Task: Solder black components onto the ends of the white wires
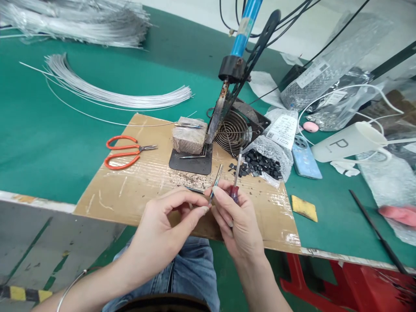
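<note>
My right hand (240,212) holds a small screwdriver (238,171) with a dark red handle, its shaft pointing up. Between the thumb and forefinger of that hand is also a slim metal rod (217,180), tilted upright. My left hand (172,221) is closed in a pinch at the lower end of this rod; whatever its fingertips grip is too small to make out. Behind the left fingers another thin dark metal rod (194,190) lies on the cardboard (136,203), partly covered. Ahead stands a wrapped block (188,141) on a black plate (191,167), with slim metal pieces (189,125) on top.
A soldering iron (240,41) hangs over the block, beside a fan (234,130). Orange-handled scissors (130,151) lie left. White wires (123,97) lie behind. To the right are a bag of black parts (263,164), a phone (306,158), a yellow sponge (304,208) and a white jug (351,141).
</note>
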Action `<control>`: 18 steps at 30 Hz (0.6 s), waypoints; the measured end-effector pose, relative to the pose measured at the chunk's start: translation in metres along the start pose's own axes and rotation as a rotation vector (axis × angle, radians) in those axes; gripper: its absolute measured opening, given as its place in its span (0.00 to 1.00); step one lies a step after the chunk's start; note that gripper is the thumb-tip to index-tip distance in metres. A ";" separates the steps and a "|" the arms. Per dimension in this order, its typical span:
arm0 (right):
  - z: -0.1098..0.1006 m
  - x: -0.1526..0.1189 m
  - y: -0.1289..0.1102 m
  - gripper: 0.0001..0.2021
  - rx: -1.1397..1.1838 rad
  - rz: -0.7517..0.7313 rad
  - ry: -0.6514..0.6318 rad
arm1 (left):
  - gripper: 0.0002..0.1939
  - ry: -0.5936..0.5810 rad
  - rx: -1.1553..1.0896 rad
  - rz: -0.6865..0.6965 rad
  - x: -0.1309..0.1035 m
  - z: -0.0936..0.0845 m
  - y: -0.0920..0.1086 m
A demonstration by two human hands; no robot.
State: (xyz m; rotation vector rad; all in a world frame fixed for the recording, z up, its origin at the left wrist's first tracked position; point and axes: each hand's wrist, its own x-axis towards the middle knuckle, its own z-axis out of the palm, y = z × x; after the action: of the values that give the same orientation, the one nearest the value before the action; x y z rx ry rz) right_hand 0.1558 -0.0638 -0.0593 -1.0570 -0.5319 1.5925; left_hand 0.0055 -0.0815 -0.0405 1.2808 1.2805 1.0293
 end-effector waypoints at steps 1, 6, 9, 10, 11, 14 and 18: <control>0.000 0.000 0.000 0.20 -0.001 0.005 -0.005 | 0.06 0.006 0.012 0.009 0.000 0.000 0.000; -0.001 0.003 0.000 0.20 0.004 0.012 -0.012 | 0.06 0.028 0.040 0.037 0.003 0.003 0.001; 0.000 0.004 0.001 0.20 0.005 -0.013 0.001 | 0.05 0.025 0.018 0.016 0.004 0.003 0.001; 0.001 0.004 0.001 0.20 0.006 -0.023 0.006 | 0.05 0.024 0.009 0.005 0.004 0.003 0.000; 0.002 0.004 0.002 0.20 0.009 -0.033 0.011 | 0.05 0.025 0.000 -0.005 0.004 0.003 0.000; 0.004 0.005 0.003 0.19 0.015 -0.055 0.023 | 0.05 0.026 -0.026 -0.040 0.005 0.003 -0.001; 0.007 0.005 0.004 0.19 0.011 -0.073 0.038 | 0.05 0.001 -0.085 -0.091 0.006 0.003 -0.002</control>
State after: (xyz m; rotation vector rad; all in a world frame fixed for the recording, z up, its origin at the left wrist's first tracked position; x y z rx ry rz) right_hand 0.1482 -0.0588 -0.0605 -1.0463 -0.5302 1.5075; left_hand 0.0082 -0.0760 -0.0431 1.1475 1.2706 1.0094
